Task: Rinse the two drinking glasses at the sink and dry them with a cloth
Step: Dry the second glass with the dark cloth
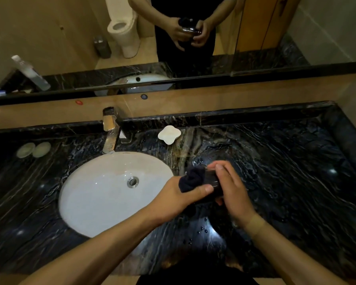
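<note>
**Cloth worked into a glass, right of the basin**

Head view: at centre right of the frame, above the dark marble bench [286, 182], the right hand [232, 190] has its grip curled round a clear drinking glass [213, 182]. The left hand [179, 196] pinches a dark cloth [191, 178] stuffed into the glass mouth. The white sink [103, 194] lies left of them, with the tap [110, 130] above it.

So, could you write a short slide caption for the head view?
Left hand works a dark cloth into a glass held by the right hand, beside the sink.
</note>
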Demonstrator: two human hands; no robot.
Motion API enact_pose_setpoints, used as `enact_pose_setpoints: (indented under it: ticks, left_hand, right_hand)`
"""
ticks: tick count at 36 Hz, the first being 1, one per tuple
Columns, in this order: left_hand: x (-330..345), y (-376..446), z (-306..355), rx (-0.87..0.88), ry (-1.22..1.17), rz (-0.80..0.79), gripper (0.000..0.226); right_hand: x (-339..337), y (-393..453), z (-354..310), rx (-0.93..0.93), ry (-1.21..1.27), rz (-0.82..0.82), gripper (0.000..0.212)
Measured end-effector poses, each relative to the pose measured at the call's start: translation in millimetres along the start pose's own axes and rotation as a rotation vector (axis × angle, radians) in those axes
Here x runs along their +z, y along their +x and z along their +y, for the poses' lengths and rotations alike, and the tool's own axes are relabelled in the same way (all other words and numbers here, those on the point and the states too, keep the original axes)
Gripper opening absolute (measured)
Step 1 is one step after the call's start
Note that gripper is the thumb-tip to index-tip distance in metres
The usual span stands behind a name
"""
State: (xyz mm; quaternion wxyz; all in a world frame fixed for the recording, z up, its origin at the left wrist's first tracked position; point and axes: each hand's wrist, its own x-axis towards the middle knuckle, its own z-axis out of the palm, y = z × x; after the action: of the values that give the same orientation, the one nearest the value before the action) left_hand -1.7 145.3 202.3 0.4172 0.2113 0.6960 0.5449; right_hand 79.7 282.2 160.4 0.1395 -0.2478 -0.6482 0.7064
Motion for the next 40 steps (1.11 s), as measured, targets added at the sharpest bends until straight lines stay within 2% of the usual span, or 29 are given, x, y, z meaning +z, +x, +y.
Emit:
enact_pose_setpoints:
  ticks: [2,3,6,7,9,11,13,15,16,19,20,22,24,26,28,30,32,34,36,38,39,40]
  left_hand:
    - [1.0,-1.6,-0.8,0.133,0.121,-0.036,0.020]
    - [-1.5,0.4,-5.2,0.263,0.295,-0.052,0.023]
    - [-16.2,7.7,-24.5,0.656,1.068,-0.113,0.039]
    - [-21.2,10.3,-27.8,0.703,1.240,-0.147,0.043]
    - [-26.6,13.0,-27.2,0.727,1.352,-0.224,0.044]
    - [-28.1,12.8,-25.8,0.694,1.195,-0.199,0.042]
    - [-24.4,6.6,-14.1,0.486,0.752,-0.094,0.033]
    - [-18.7,1.5,-3.0,0.124,0.179,-0.020,0.022]
    - [-16.2,0.6,1.0,-0.005,-0.027,0.009,0.022]
    - [-12.7,2.8,3.0,-0.110,-0.338,0.036,0.029]
    - [-11.7,3.1,6.5,-0.109,-0.375,0.033,0.031]
    - [-9.2,0.9,12.2,-0.091,-0.299,0.024,0.026]
    - [-6.4,-1.7,15.1,-0.029,-0.112,-0.003,0.009]
    - [-2.1,-2.1,16.3,0.124,0.133,-0.007,0.003]
    - [-6.0,5.0,2.5,0.410,0.646,-0.014,0.021]
    - [-15.4,14.7,-14.1,0.678,1.209,-0.082,0.039]
    - [-22.6,17.5,-14.5,0.772,1.422,-0.214,0.046]
    - [-28.5,19.1,-15.1,0.788,1.420,-0.270,0.047]
    - [-29.1,18.0,-20.0,0.740,1.271,-0.181,0.044]
    - [-23.2,12.1,-10.8,0.479,0.823,-0.038,0.031]
    - [-18.7,9.8,-3.1,0.286,0.518,0.008,0.021]
    - [-14.6,8.1,4.0,0.093,0.224,0.034,0.012]
  right_hand:
    - [1.2,1.7,-1.7,0.091,0.017,0.020,0.028]
    - [1.2,3.2,-3.1,0.195,0.055,0.013,0.031]
    - [-1.2,9.0,-11.6,0.605,0.191,-0.145,0.043]
    - [-3.0,10.2,-13.5,0.691,0.189,-0.210,0.042]
    - [-7.3,12.1,-13.8,0.767,0.188,-0.303,0.043]
    - [-11.6,12.4,-11.1,0.747,0.228,-0.407,0.056]
    - [-14.8,11.3,-7.0,0.620,0.326,-0.468,0.066]
    - [-13.7,7.5,-3.5,0.437,0.344,-0.436,0.057]
    - [-11.9,5.0,-3.2,0.343,0.291,-0.392,0.049]
    - [-7.5,1.5,-5.4,0.098,0.122,-0.294,0.040]
    - [-6.8,1.3,-7.2,0.042,0.078,-0.271,0.036]
    - [-5.6,2.7,-10.6,0.009,0.041,-0.199,0.024]
    - [-3.7,5.0,-11.2,0.033,0.060,-0.146,0.019]
    - [-1.5,7.1,-10.7,0.117,0.117,-0.100,0.024]
    - [-4.1,12.3,-11.5,0.318,0.207,-0.104,0.026]
    - [-10.4,15.3,-14.4,0.571,0.256,-0.227,0.032]
    - [-15.6,16.6,-16.7,0.704,0.201,-0.364,0.039]
    - [-18.9,17.2,-16.2,0.728,0.175,-0.453,0.047]
    - [-20.2,16.2,-14.8,0.658,0.245,-0.506,0.053]
    - [-21.1,16.8,-10.9,0.509,0.323,-0.495,0.065]
    - [-21.4,16.1,-8.6,0.431,0.331,-0.461,0.067]
    - [-20.3,14.6,-6.4,0.361,0.323,-0.430,0.059]
